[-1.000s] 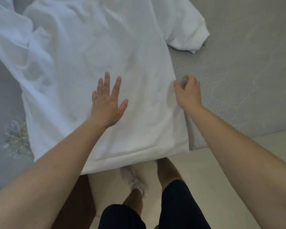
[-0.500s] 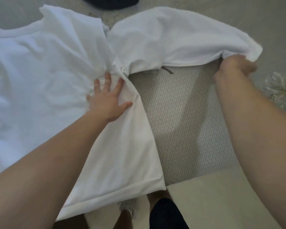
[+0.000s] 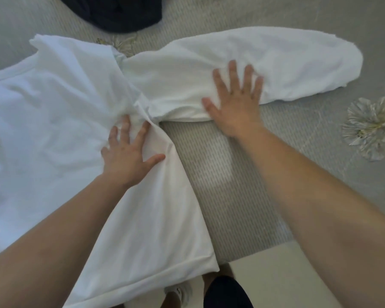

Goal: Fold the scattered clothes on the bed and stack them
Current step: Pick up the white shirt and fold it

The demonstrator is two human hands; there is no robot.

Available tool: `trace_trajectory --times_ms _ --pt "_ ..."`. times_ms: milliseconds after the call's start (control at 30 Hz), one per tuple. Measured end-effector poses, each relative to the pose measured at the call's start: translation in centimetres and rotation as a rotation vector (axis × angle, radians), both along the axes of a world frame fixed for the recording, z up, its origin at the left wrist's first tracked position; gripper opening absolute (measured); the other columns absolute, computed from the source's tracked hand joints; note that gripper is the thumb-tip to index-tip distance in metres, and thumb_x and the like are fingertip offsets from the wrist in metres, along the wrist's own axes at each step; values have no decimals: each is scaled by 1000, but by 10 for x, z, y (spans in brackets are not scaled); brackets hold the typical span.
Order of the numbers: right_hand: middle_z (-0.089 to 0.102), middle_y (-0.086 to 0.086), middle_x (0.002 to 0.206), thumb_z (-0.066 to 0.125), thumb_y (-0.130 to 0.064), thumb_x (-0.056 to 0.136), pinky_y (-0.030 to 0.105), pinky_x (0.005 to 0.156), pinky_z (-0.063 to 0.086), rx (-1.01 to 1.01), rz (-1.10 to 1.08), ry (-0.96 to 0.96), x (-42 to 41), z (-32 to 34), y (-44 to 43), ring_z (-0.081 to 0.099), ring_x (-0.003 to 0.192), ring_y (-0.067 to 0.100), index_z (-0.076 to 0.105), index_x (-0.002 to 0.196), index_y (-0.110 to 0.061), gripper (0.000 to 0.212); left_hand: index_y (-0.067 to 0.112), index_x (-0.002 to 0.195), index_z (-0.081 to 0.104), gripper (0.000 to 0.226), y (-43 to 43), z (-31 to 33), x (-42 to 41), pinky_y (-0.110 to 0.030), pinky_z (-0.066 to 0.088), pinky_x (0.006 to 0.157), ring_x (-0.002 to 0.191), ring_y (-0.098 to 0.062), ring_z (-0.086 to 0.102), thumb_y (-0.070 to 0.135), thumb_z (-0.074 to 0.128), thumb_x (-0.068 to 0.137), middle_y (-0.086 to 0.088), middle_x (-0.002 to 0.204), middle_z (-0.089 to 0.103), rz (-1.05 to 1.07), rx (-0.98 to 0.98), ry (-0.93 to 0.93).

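A white t-shirt (image 3: 49, 121) lies spread on the grey bed (image 3: 227, 196), its hem hanging over the near edge. Its right sleeve (image 3: 287, 63) stretches out to the right. My left hand (image 3: 127, 156) presses flat on the shirt near the armpit, where the cloth is bunched into folds. My right hand (image 3: 236, 101) lies flat with spread fingers on the lower edge of the sleeve. Neither hand grips the cloth.
A dark navy garment (image 3: 116, 12) lies at the far edge of the bed, above the shirt. Silver flower patterns (image 3: 371, 127) mark the bedspread at the right. The bed's near edge and pale floor (image 3: 282, 281) are below, with my legs there.
My right hand let go of the sleeve end it was holding out at the right and now rests flat on the sleeve nearer the body. My left hand has stayed near the armpit.
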State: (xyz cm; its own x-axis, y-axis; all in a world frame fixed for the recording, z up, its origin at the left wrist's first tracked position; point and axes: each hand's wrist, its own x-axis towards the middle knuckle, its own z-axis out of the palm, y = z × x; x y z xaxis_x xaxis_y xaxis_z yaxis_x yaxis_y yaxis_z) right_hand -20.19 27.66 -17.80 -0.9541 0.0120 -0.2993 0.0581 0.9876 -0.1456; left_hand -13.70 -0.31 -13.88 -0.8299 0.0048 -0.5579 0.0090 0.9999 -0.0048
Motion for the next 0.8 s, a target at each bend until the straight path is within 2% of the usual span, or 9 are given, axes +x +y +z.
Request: trace_trajectory --times_ms 167,300,367,433,500,567,633,700,800 --pt "-16 4 167 14 -81 89 68 116 -8 76 -144 -82 -8 5 71 -17 150 44 -4 158 -38 83 43 154 -8 98 7 3 -3 -63 23 112 151 -29 -8 80 44 80 -1 163 -22 -6 30 -48" --pt "-15 16 166 26 -70 91 67 117 -7 31 -199 0 -9 12 46 -13 149 47 2 160 -30 84 32 156 9 107 20 10 -10 -64 17 113 150 -33 1 87 45 71 -11 164 -7 14 12 -13" --pt "-11 18 166 24 -70 94 63 119 -8 -4 -126 71 -2 11 37 -10 151 44 5 161 -28 81 25 155 22 96 28 14 -19 -65 15 113 150 -35 5 82 35 80 -15 164 3 -14 44 172" --pt "-12 14 167 15 -74 95 62 120 -8 13 -11 3 2 6 38 -12 152 38 3 161 -29 81 29 157 17 78 42 17 -37 -63 12 116 152 -33 -2 71 26 92 -11 166 -3 -62 110 251" --pt "-10 16 167 14 -73 96 59 120 -11 2 -45 26 5 3 42 -11 153 37 6 161 -27 79 34 158 6 63 64 18 -55 -61 8 118 152 -29 -9 59 19 101 -5 166 -10 -129 145 218" --pt "-1 22 165 23 -66 99 55 120 -6 -83 -333 225 10 6 42 -1 153 39 15 160 -19 78 37 157 0 57 85 11 -64 -61 4 119 152 -28 -13 51 14 104 -2 166 -12 -162 153 132" --pt "7 27 164 34 -61 99 51 122 7 -140 -809 421 15 11 48 10 152 40 20 158 -6 82 39 156 -5 58 98 0 -61 -62 -2 118 150 -29 -19 55 12 103 -1 165 -18 -148 152 -2" --pt "1 26 164 41 -62 96 45 122 10 -176 -1234 288 15 15 63 10 153 35 10 157 3 94 41 154 -15 65 102 -13 -51 -62 -9 117 147 -30 -29 63 12 99 -2 161 -30 -146 127 -55" --pt "-2 17 166 47 -70 90 44 122 6 -208 -1410 38 11 15 79 3 154 31 9 157 0 104 42 151 -23 71 100 -23 -46 -64 -14 115 143 -30 -36 69 11 95 -2 157 -38 -150 122 -40"
